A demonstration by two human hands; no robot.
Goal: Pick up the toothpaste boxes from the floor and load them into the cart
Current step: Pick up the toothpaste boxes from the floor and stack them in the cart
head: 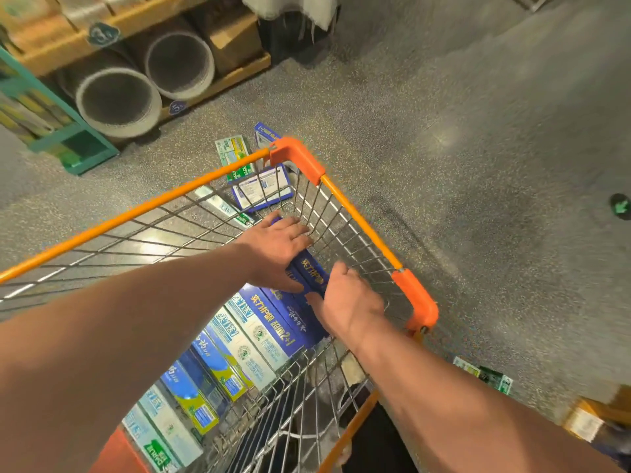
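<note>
In the far right corner of the orange-rimmed cart (358, 220), the left hand (276, 247) and the right hand (345, 302) each have their grip closed on one dark blue toothpaste box (312, 268), the left at its far end and the right at its near end. A row of packed boxes (239, 346) runs from it toward the near left. Loose boxes (261, 189) lie on the speckled floor (478, 165) just beyond the cart's far side.

One wide roll (117, 100) is laid beside another (179, 64) on a low wooden shelf (222, 80), next to a cardboard box (235, 42). A teal rack (88, 155) is seen left, a green arrow sticker (620, 206) right.
</note>
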